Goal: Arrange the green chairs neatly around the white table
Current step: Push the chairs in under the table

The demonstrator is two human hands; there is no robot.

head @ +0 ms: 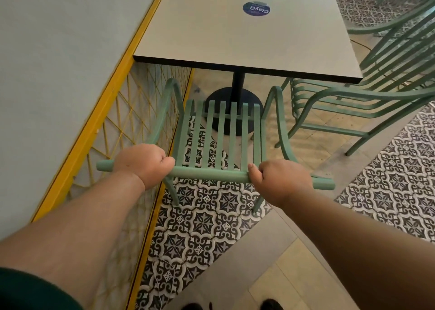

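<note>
Dark shoe tips [270, 304] show at the bottom edge, and a dark green sleeve [28, 291] covers the left upper arm in the corner. Both bare forearms reach forward to a green chair [221, 133], seen from behind and above.

The left hand [146, 163] wraps the top rail [209, 175] of the backrest towards its left end, fingers curled round the bar. The right hand [280, 182] holds the same rail nearer its right end, with the thumb lying against the bar. Each grip is closed on that rail.

The chair's slatted seat faces the white table [235, 39], with the front of the seat and both armrests just short of the table's near edge. The black round base [219, 95] of the table's pedestal shows through and beyond the slats. The chair's rear legs reach down to the patterned black-and-white tiles [200, 227]; whether they rest there or hang just above cannot be told.

A round blue sticker [256, 9] lies on the tabletop. Just beside the chair's left armrest runs a yellow frame strung with yellow cord [131, 112]. At the table's right corner a second green chair [353, 97] stands side-on, its seat partly under the tabletop. Pale wood-look flooring [282, 262] meets the tiles close to the person's feet.
</note>
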